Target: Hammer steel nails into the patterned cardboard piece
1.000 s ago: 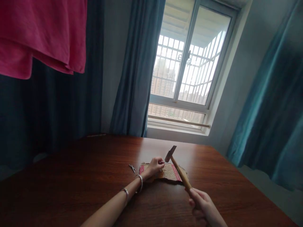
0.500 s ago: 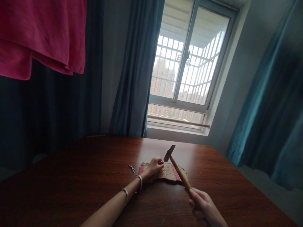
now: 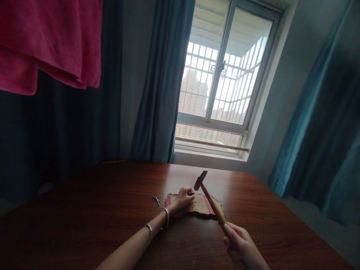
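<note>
My right hand (image 3: 239, 238) is wrapped round the wooden handle of a hammer (image 3: 212, 204). The hammer's dark metal head is raised, just right of and above my left hand (image 3: 184, 197). My left hand is closed in a pinch over a piece of cardboard (image 3: 201, 204) with pink edges and a speckled tan face; whatever its fingers hold is too small and hidden to make out. Several thin metal pieces that look like nails (image 3: 156, 201) lie on the table left of the cardboard.
The cardboard lies on a dark reddish-brown wooden table (image 3: 98, 210). Beyond its far edge are a blue curtain (image 3: 160, 93) and a barred window (image 3: 225, 75). A pink cloth (image 3: 56, 41) hangs at upper left, another curtain (image 3: 317, 131) at right.
The hammer has shifted slightly up and to the left, with my right hand a little higher. My left hand and the cardboard stay in place.
</note>
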`<state>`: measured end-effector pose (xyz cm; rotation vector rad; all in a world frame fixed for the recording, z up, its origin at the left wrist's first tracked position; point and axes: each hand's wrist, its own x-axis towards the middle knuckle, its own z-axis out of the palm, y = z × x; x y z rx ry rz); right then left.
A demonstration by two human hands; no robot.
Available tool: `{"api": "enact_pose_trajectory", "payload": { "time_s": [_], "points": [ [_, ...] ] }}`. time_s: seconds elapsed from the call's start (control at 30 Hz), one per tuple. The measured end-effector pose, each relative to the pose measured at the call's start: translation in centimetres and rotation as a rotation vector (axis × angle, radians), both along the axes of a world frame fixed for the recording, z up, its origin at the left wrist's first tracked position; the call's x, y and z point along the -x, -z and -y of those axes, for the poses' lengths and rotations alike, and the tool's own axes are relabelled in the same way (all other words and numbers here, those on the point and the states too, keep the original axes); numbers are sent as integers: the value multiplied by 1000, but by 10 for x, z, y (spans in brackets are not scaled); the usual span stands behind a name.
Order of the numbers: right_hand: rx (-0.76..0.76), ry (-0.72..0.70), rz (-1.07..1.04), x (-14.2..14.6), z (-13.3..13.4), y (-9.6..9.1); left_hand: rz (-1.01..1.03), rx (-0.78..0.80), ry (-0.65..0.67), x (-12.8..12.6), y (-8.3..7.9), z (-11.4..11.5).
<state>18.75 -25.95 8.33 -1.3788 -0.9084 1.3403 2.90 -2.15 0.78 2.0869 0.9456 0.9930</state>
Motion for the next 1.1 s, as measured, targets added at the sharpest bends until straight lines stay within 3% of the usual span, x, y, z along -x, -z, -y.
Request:
{"api": "enact_pose_trajectory", "payload": {
  "time_s": [0.53, 0.77, 1.1],
  "points": [
    [-8, -48, 10, 2, 1, -3, -3, -22, -10, -2, 8, -5],
    [-25, 24, 31, 1, -4, 5, -31, -27, -23, -1, 2, -1],
    [-19, -62, 7, 0, 0, -1, -12, -11, -1, -1, 4, -4]
  ]
}}
